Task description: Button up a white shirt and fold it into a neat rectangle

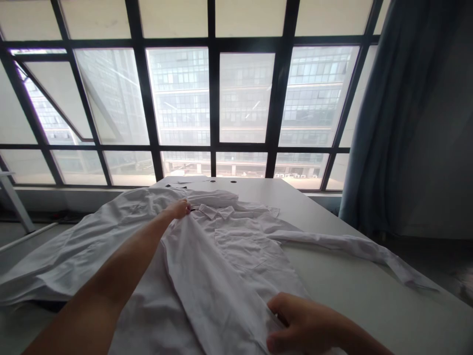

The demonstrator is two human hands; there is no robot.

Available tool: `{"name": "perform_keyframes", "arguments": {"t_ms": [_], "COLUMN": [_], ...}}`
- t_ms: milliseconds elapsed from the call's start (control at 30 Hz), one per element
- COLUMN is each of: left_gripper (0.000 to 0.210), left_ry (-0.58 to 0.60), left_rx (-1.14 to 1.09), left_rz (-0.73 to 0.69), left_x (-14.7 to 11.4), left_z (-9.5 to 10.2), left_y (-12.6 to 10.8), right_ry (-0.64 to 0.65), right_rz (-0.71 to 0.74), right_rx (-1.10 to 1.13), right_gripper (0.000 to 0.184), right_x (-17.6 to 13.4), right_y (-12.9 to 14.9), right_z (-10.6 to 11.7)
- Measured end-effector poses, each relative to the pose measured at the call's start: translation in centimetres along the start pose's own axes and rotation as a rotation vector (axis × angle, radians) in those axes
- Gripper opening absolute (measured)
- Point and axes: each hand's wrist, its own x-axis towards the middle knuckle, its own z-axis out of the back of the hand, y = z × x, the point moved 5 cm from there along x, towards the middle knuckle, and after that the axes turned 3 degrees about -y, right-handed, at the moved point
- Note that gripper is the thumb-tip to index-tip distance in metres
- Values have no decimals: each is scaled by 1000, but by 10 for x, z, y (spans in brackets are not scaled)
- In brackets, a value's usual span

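Note:
A white collared shirt (236,246) lies spread on the table, its collar toward the window and one long sleeve (343,241) stretched out to the right. My left hand (181,209) reaches far forward and pinches the shirt's cloth at the shoulder, just left of the collar (216,212). Close to me, my right hand (301,320) is closed on the lower part of the same shirt, thumb and fingers curled about the fabric. Part of the front is folded over in a long flap between the two hands. The right fingertips are partly hidden in the cloth.
More white garments (92,236) lie heaped to the left and hang over the table's edge. The white table (369,291) extends to the right and back, with papers (188,179) at its far end. Beyond are large windows (242,98) and a blue-grey curtain (384,123).

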Motion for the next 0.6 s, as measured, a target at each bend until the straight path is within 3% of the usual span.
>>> {"name": "perform_keyframes", "arguments": {"t_ms": [200, 300, 433, 600], "left_gripper": [26, 37, 55, 54], "left_ry": [15, 18, 193, 430], "left_rx": [15, 33, 35, 10], "left_rz": [215, 319, 389, 357], "left_x": [-2, -12, -37, -75], "left_z": [-14, -15, -12, -8], "left_y": [16, 18, 21, 25], "right_ry": [-5, -53, -108, -165], "right_rz": [-116, -107, -31, 45], "right_rx": [80, 102, 106, 142], "right_gripper": [65, 58, 44, 34], "right_x": [-2, -2, 1, 7], "right_y": [-7, -5, 1, 3], "right_z": [0, 1, 2, 0]}}
